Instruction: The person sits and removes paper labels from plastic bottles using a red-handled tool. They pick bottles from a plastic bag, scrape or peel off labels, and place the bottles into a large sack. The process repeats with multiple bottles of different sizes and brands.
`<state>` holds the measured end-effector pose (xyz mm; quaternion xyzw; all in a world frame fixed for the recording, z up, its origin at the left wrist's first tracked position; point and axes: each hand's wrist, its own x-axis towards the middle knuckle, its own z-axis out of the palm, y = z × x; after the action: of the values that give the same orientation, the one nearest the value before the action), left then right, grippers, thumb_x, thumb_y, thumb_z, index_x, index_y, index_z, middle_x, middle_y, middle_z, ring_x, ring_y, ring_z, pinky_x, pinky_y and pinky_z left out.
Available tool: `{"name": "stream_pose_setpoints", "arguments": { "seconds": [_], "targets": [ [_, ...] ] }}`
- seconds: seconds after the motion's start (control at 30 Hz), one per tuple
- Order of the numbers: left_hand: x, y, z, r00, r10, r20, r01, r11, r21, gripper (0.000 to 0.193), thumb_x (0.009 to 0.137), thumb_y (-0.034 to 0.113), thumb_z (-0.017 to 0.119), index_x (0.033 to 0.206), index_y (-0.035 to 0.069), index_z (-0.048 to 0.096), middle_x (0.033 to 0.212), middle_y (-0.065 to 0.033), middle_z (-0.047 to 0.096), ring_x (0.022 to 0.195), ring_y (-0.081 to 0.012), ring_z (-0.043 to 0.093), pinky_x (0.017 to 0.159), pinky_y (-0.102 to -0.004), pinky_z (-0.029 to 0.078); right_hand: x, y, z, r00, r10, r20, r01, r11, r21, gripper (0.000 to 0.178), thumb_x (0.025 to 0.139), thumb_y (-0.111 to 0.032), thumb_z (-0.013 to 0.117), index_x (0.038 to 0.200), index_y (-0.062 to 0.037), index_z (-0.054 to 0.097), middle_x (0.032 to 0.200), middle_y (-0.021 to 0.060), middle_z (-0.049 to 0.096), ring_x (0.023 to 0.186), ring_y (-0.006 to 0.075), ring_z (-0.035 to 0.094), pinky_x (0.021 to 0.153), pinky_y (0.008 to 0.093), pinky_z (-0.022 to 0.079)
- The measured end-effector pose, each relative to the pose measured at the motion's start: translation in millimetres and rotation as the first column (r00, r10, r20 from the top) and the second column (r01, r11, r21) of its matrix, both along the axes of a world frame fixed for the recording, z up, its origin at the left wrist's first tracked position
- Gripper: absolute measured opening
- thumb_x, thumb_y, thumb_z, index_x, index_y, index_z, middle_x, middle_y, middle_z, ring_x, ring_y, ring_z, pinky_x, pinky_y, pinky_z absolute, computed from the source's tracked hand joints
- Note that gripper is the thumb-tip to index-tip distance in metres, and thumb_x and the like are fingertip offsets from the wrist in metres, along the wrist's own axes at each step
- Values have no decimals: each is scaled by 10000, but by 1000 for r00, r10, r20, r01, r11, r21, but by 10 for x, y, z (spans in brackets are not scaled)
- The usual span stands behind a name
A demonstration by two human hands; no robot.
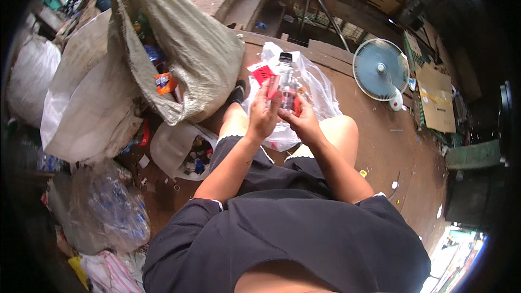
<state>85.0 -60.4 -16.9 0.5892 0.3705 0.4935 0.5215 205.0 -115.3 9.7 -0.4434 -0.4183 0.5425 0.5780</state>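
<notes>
Between my knees, a clear plastic bottle (286,78) stands nearly upright with its black cap at the far end. My right hand (305,122) is closed around its lower right side, where some red shows by the fingers. My left hand (264,113) is at the bottle's left, its fingers closed on a flat pinkish-red piece (273,87) whose kind I cannot make out. Just beyond lies a red and white wrapper or label (260,71). Beneath both hands spreads a clear plastic bag (320,84) with some items in it.
A large woven sack (211,49) with bottles and wrappers in its opening stands at the left. Next to it, a white container (168,149) holds several bottle caps. Bagged plastic (114,201) lies nearer left. A round fan (381,69) and flattened cardboard (437,97) are at the right.
</notes>
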Motion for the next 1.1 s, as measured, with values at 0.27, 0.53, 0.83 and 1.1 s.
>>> {"name": "stream_pose_setpoints", "arguments": {
  "seconds": [0.27,0.53,0.83,1.1],
  "targets": [
    [-47,-13,146,932,361,19,-358,913,198,166,814,155,653,871,-1,645,714,-89,632,614,-140,598,559,-242,472,-84,111,5,986,-152,64,152,988,12,432,753,-134,697,1081,-11,446,905,81,604,799,101,568,613,199,448],
    [-1116,1090,-15,595,796,116,-803,582,124,276,821,59,593,1090,5,556,996,-137,614,834,-232,615,692,-334,500,179,14,156,902,32,-430,-131,970,-203,487,774,-146,593,1219,-68,411,967,83,590,468,14,342,424,135,288],
    [-2641,1735,-942,-80,65,-995,0,998,65,253,742,213,559,932,64,633,943,-199,620,886,-335,600,786,-383,471,225,-43,75,975,-16,-221,-41,967,-252,438,753,-81,638,1130,-87,414,952,92,589,548,23,417,426,129,317],
    [-2047,878,1186,564,266,-782,-99,962,256,287,753,197,612,993,46,658,892,-141,662,758,-185,636,686,-281,502,49,-33,38,859,-83,-504,-123,924,-361,399,793,-176,538,1174,-84,463,918,109,609,441,26,348,433,129,303]
  ]
}}
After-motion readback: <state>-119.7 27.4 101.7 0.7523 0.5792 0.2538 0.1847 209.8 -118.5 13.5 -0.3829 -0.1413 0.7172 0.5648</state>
